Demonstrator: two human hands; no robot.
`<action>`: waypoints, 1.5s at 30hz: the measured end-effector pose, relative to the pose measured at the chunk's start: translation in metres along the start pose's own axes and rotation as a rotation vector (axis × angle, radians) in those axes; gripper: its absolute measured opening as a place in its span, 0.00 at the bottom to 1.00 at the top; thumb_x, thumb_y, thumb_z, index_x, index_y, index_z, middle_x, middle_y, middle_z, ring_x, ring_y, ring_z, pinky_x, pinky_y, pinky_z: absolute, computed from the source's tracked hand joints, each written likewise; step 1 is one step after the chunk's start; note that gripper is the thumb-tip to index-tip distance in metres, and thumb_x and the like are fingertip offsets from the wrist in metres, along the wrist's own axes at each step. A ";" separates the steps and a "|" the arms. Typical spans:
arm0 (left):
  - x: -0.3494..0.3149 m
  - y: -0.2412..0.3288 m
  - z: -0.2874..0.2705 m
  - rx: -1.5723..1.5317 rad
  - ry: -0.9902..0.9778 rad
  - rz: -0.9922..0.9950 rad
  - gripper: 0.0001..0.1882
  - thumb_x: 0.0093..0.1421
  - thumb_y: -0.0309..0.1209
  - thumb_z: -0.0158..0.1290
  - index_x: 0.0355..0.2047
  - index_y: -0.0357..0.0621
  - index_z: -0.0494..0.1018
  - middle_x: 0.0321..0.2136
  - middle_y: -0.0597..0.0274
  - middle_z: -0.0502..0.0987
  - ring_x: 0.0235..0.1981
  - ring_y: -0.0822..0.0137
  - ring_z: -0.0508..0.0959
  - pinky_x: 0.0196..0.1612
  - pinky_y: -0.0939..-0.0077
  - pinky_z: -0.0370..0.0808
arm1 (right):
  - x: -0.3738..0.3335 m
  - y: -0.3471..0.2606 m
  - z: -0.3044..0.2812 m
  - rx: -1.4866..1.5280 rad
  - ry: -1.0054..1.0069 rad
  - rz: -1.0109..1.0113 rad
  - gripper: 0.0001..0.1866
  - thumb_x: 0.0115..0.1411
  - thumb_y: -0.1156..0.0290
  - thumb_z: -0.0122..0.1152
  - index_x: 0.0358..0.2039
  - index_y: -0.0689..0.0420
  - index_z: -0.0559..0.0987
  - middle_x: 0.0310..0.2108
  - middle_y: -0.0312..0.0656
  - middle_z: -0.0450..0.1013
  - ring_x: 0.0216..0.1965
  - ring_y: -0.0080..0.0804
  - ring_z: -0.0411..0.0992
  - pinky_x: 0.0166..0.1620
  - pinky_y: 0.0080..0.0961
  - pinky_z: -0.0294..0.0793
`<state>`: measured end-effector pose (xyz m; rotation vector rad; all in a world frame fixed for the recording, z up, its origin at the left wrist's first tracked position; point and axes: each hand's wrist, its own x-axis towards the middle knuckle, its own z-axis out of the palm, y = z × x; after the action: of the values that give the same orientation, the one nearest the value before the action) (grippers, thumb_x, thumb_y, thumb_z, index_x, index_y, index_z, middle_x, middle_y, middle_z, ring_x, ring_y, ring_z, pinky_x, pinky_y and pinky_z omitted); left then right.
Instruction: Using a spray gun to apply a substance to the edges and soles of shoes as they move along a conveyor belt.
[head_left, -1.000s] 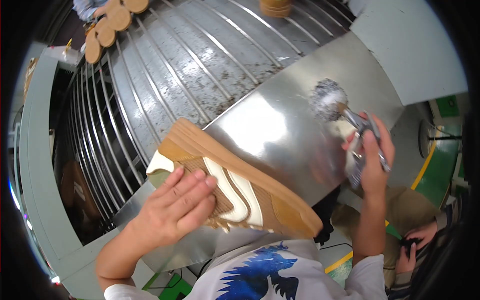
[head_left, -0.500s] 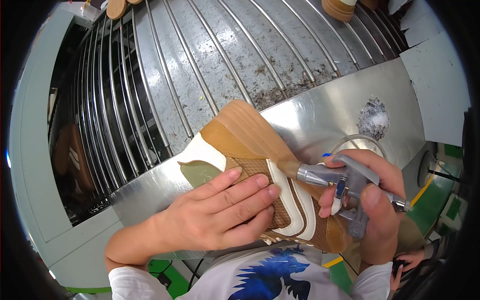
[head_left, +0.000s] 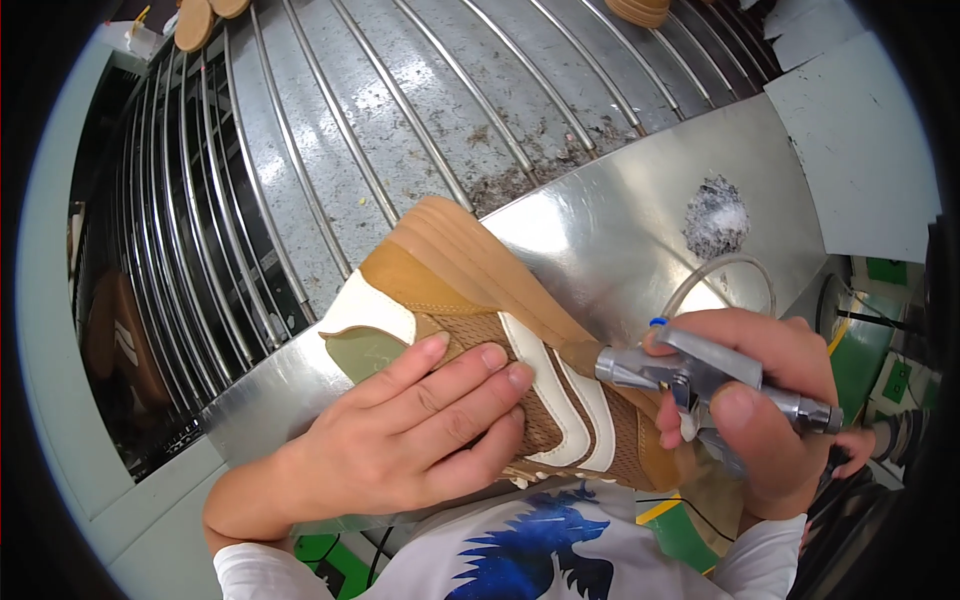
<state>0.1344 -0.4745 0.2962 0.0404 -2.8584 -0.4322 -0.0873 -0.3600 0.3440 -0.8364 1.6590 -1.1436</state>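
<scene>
A tan and brown sneaker (head_left: 480, 262) with white stripes lies on its side over the metal ledge, its sole turned away from me and its heel at upper left. My left hand (head_left: 425, 425) lies across the mesh side and grips it near the opening; the thumb is hidden. My right hand (head_left: 765, 395) is closed around a metal glue gun (head_left: 710, 370) with a brush-like tip. That tip touches or nearly touches the seam between upper sole edge and upper. A clear hose with a blue fitting leads off the gun.
Beyond the metal ledge (head_left: 600, 220) runs a roller conveyor (head_left: 400, 110) with long metal bars. More shoes (head_left: 195, 25) sit at its far end, and a brown shoe (head_left: 125, 345) lies below at left. Dried white residue (head_left: 717, 218) marks the ledge. Another person's hand (head_left: 853, 450) shows at right.
The view has shifted, so the scene sits a little further left and up. The gun's tip has slid along the seam toward the toe.
</scene>
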 end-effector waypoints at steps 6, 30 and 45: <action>0.005 0.002 -0.003 0.013 -0.028 -0.029 0.08 0.52 0.29 0.55 0.34 0.50 0.71 0.47 0.61 0.75 0.50 0.63 0.73 0.59 0.64 0.64 | -0.024 0.004 -0.013 0.018 0.112 0.011 0.32 0.49 0.48 0.60 0.32 0.72 0.76 0.17 0.46 0.72 0.15 0.28 0.72 0.21 0.19 0.72; -0.012 0.049 -0.027 -0.323 -0.399 -0.663 0.48 0.36 0.30 0.64 0.57 0.27 0.53 0.46 0.37 0.71 0.45 0.42 0.75 0.47 0.62 0.73 | -0.019 0.096 -0.121 0.144 0.176 -0.058 0.20 0.61 0.66 0.50 0.46 0.69 0.71 0.27 0.43 0.72 0.25 0.23 0.72 0.31 0.20 0.73; -0.026 0.034 -0.022 -0.522 -0.345 -0.645 0.43 0.40 0.29 0.61 0.58 0.30 0.58 0.52 0.35 0.67 0.47 0.41 0.73 0.47 0.58 0.72 | 0.129 0.001 -0.060 -0.002 -0.393 0.604 0.20 0.58 0.58 0.52 0.36 0.64 0.79 0.17 0.43 0.73 0.15 0.24 0.70 0.18 0.15 0.61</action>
<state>0.1655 -0.4467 0.3198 0.8761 -2.8853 -1.4117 -0.1877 -0.4559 0.3122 -0.4657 1.4336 -0.5183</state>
